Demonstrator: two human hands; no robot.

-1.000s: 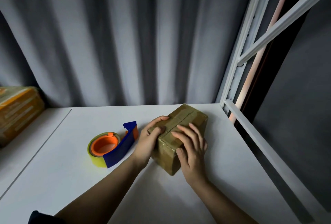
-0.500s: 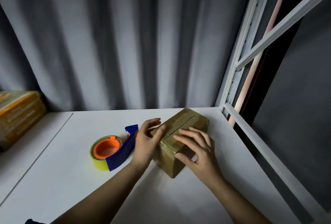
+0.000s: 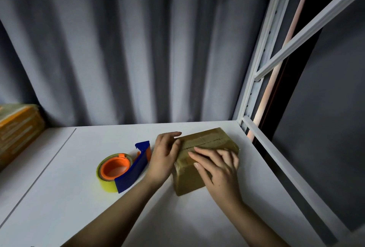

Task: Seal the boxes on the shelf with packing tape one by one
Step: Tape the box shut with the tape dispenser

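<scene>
One brown box (image 3: pixel 205 160) and one tape dispenser (image 3: pixel 122 169) lie on the white shelf (image 3: pixel 59 197). The left hand (image 3: pixel 164 158) presses its side and the right hand (image 3: pixel 219 167) its top, fingers straight. A second box (image 3: pixel 17 130) sits at the far left edge.

Left edge cuts off the orange-striped box (image 3: pixel 17 128).

- The small cardboard box (image 3: pixel 205 158) sits on the white shelf (image 3: pixel 59 197).
- The left hand (image 3: pixel 164 158) presses its left end; the right hand (image 3: pixel 219 165) lies flat on top.
- The tape dispenser (image 3: pixel 122 169) lies at nine o'clock of it.
- Another box (image 3: pixel 17 130) sits far left.
</scene>
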